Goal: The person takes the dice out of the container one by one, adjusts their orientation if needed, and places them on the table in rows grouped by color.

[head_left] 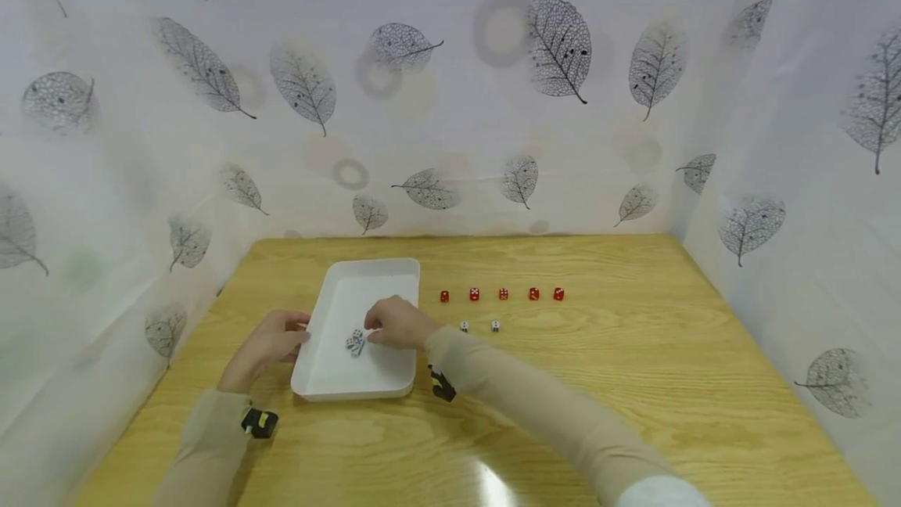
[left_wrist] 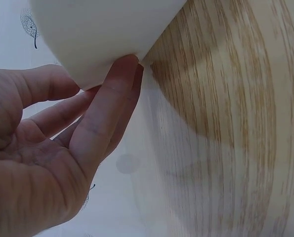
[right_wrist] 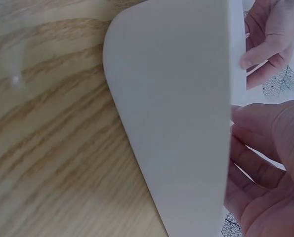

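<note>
A white tray (head_left: 331,382) sits on the left part of the table. My left hand (head_left: 271,343) grips its left side, thumb at the rim and fingers against the wall; the left wrist view shows this hand (left_wrist: 72,128) up close. Inside the tray lies a small cluster of white dice (head_left: 355,343). Over them is my right hand (head_left: 400,323), fingers bent down and thumb slightly apart from the index finger, with no die visible between them. In the right wrist view, the tray wall (right_wrist: 171,108) hides the tips of this hand (right_wrist: 270,163).
Several red dice (head_left: 503,294) stand in a spaced row right of the tray. Two white dice (head_left: 496,326) sit in front of that row, one close to my right forearm. A leaf-patterned curtain (head_left: 450,100) encloses the wooden table (head_left: 633,382).
</note>
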`<move>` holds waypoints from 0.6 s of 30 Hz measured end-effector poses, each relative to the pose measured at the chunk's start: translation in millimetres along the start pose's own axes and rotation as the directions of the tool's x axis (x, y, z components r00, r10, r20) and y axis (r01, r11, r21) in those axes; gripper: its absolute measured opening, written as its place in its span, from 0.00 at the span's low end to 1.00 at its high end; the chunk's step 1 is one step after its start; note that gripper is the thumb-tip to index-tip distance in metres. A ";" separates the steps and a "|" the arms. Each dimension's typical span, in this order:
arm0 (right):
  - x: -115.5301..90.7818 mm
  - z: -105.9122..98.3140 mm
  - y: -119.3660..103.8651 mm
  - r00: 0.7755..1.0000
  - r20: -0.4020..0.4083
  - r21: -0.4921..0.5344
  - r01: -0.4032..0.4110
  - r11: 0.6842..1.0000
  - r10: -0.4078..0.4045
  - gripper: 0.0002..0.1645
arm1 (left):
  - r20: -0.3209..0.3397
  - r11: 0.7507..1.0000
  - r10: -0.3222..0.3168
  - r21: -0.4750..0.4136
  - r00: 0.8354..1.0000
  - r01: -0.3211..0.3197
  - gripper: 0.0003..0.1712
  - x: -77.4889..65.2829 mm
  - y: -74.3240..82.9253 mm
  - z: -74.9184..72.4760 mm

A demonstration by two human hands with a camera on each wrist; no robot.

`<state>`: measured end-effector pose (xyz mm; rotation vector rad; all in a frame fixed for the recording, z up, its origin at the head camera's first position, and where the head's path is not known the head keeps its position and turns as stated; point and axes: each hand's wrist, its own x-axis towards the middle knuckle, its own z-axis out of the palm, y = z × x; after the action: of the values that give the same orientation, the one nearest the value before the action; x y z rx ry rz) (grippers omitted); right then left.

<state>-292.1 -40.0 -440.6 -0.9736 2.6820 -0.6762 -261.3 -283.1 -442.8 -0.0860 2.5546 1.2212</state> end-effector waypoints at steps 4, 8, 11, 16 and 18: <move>4.5 5.9 -0.4 1.000 0.020 -0.007 -0.017 1.000 0.017 0.14 | -0.005 1.000 0.005 0.003 1.000 -0.005 0.25 0.2 0.7 0.1; 7.3 11.1 -1.8 0.998 0.043 -0.026 -0.039 0.999 0.040 0.16 | -0.009 1.000 0.008 0.010 1.000 -0.008 0.25 0.2 1.6 0.1; 9.0 15.4 -3.0 0.997 0.061 -0.061 -0.036 0.998 0.039 0.20 | -0.004 1.000 0.012 0.003 1.000 -0.012 0.25 0.5 -0.2 0.4; 13.8 22.9 -1.9 0.998 0.070 -0.130 0.004 0.991 0.005 0.24 | -0.001 1.000 0.014 -0.002 1.000 -0.014 0.25 2.4 -3.7 0.1; 14.6 25.8 -1.5 0.998 0.068 -0.144 0.013 0.990 -0.003 0.22 | 0.000 1.000 0.012 0.000 1.000 -0.012 0.25 2.4 -4.2 0.2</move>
<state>-293.5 -59.4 -463.0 -1.0227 2.6988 -0.4472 -262.7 -285.5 -446.8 -0.0711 2.5582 1.2252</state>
